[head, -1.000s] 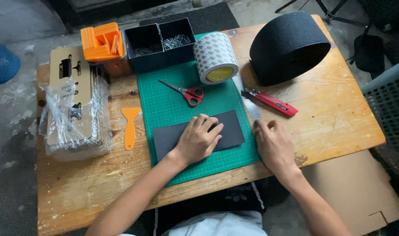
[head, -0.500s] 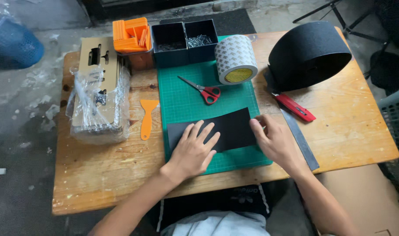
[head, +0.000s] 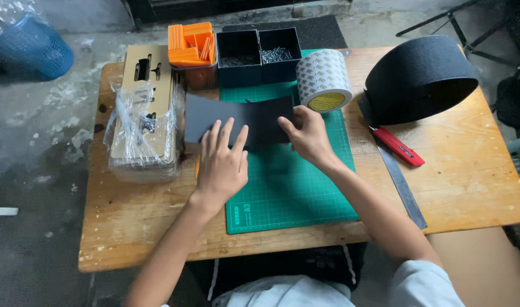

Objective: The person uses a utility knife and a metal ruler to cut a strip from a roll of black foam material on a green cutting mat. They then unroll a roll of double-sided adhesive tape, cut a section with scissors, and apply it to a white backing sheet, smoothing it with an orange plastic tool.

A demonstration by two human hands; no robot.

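Dark sheet under left hand, right hand

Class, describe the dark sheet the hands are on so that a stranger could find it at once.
On the wooden table lies a green cutting mat. Across the mat's far edge, jutting past its left side, is the dark sheet, with the left hand at its near edge and the right hand at its right end. Unlike the big black roll nearby, it is a loose rectangle, slightly bowed.
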